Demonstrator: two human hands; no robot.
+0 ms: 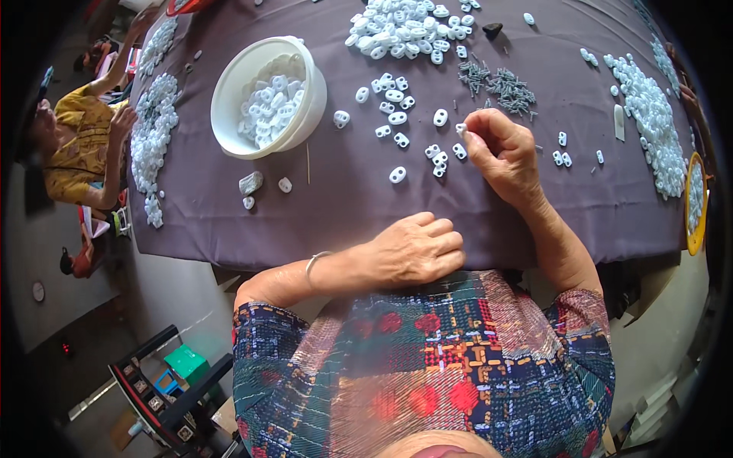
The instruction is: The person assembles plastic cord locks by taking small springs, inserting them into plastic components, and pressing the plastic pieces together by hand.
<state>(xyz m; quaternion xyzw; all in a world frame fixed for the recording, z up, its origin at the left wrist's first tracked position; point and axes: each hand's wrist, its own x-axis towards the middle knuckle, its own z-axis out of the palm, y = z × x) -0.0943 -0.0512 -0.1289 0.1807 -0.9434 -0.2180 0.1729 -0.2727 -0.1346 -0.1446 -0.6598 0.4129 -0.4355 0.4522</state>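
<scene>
My right hand (500, 156) is closed in a pinch over the table, its thumb and forefinger on a small white plastic piece (461, 128). Close by lie loose white oval two-hole plastic pieces (440, 117), some of them clustered left of the fingers. Just beyond that hand is a pile of small grey nails or screws (510, 90). My left hand (420, 248) rests at the table's near edge with its fingers curled under; whatever it may hold is hidden. A bracelet circles my left wrist.
A white tub (309, 126) partly filled with similar pieces stands at left. Heaps of white pieces lie at the far side (405, 30), left edge (155, 122) and right edge (649, 126). A yellow-rimmed basket (693, 237) is at far right. People sit beyond the left edge.
</scene>
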